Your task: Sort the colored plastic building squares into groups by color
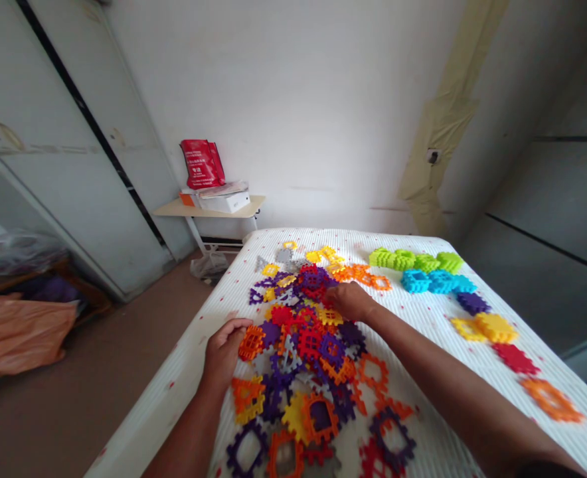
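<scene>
While I watch from afar, my left hand [225, 353] sits low in the middle of the frame, its fingers [241, 325] curled against an orange piece [251, 342] at the pile's edge; I cannot tell whether they grip it. My right hand [350, 300] reaches across the center, fingers pressed together and resting on the pile of plastic pieces [309, 342], with no pinch I can make out. The pile covers the middle of a ribbed white mattress [433, 318]. Along its right side run green blocks [408, 260], blue blocks [435, 281], a purple block [473, 303], yellow blocks [483, 327], a red block [515, 358] and an orange block [551, 399]. Beyond the mattress, at upper left, a small table [174, 209] holds a red bag [202, 164] and a white box [226, 202]
</scene>
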